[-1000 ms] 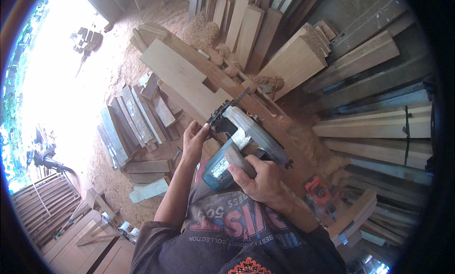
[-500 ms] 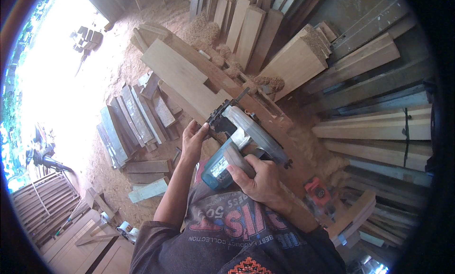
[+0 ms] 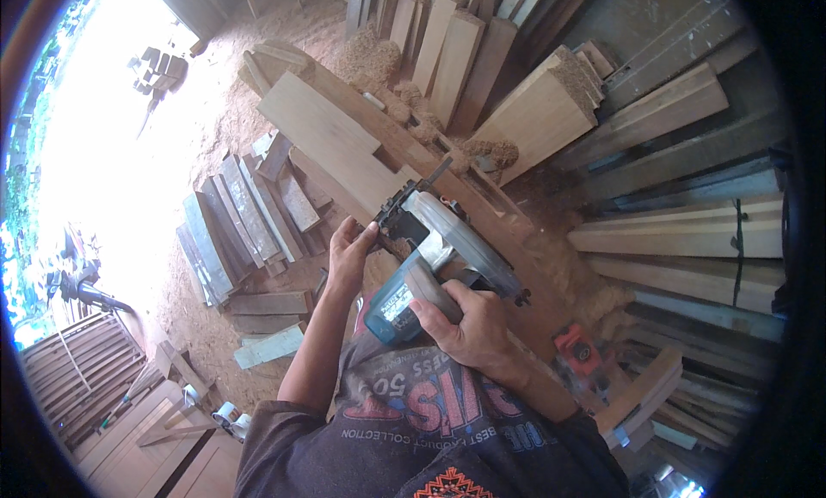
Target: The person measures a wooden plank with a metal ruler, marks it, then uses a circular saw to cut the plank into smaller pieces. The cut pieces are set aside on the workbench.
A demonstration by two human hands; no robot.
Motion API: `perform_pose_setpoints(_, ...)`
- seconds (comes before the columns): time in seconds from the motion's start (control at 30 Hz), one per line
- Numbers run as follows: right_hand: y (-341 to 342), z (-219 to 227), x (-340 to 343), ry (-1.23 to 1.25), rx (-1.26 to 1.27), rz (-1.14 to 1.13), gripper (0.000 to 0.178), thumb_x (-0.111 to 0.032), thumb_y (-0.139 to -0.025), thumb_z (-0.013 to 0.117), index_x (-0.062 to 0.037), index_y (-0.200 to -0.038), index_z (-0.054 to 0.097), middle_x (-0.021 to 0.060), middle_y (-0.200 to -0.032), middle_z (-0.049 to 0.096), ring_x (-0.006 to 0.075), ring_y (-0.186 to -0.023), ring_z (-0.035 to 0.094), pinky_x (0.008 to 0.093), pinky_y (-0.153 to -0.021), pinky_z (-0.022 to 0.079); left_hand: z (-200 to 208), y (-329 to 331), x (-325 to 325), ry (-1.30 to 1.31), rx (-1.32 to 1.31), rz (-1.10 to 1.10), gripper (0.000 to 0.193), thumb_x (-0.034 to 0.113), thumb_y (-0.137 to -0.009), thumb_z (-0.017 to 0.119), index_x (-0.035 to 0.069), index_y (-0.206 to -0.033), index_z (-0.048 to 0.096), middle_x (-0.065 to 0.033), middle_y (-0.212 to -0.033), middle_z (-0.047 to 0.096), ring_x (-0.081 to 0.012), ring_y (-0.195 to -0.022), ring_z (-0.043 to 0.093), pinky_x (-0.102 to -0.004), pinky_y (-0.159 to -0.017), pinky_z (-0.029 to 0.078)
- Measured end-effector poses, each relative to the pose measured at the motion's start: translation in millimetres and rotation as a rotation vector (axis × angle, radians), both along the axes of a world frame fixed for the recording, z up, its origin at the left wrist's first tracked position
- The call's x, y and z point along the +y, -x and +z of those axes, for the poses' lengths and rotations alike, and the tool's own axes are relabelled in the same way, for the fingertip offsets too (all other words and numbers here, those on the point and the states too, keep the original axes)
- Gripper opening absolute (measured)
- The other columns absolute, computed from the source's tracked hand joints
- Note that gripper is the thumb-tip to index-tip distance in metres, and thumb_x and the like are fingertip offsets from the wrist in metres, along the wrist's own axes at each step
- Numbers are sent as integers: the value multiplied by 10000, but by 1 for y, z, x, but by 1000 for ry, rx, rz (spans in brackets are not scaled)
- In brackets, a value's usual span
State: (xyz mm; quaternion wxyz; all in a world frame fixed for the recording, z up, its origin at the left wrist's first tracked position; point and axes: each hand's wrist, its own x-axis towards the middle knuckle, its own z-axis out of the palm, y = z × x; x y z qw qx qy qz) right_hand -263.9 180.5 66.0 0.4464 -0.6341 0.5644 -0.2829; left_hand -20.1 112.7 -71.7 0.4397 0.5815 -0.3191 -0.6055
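A teal circular saw (image 3: pixel 391 315) with a grey blade guard (image 3: pixel 465 235) sits at the near end of a pale wooden board (image 3: pixel 318 123). My right hand (image 3: pixel 471 327) is wrapped round its rear handle. At the saw's front left corner, my left hand (image 3: pixel 351 250) pinches the edge of the black base plate (image 3: pixel 397 207), thumb on top. The board lies lengthwise on a wooden workbench (image 3: pixel 344 80) and has a stepped notch along its right edge. Where the blade meets the wood is hidden under the saw.
Sawdust heaps (image 3: pixel 370 55) and a short white stick lie along the bench. Planks (image 3: pixel 241 210) are laid out on the floor at left; stacked timber (image 3: pixel 680 231) fills the right side. A red power tool (image 3: pixel 578 350) rests near my right forearm, beside a wooden block (image 3: pixel 647 386).
Almost nothing differs. Both hands keep their hold on the circular saw, and the board stays in place; the view has shifted very slightly.
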Motion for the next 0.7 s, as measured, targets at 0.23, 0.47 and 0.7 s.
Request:
perform_pose_setpoints(0.23,-1,-1,-2,4,-26,-14,546,-506,-994,795,-12,-814,648,245,-656,684,413,-639,759,495,-574,585,-5,-3,-2,-13,16,15,418,173,-1074,724,-40,-1423,640,-90,-1262,754,-167,-1128,711,-334,-1002,556)
perform_pose_setpoints(0.47,0,-1,-2,40,3,7,479,-431,-1009,802,1,-850,670,209,-686,718,305,-652,787,427,-562,580,-9,-4,-2,35,37,16,434,173,-1068,728,-35,-1438,634,-92,-1271,753,-165,-1144,707,-341,-1025,549)
perform_pose_setpoints(0.7,-1,0,-3,22,15,15,485,-444,-1007,801,-3,-850,675,211,-687,716,321,-650,785,431,-568,581,-9,-6,-4,-35,-2,26,435,153,-1063,735,-29,-1443,630,-88,-1269,756,-166,-1122,716,-337,-1018,558)
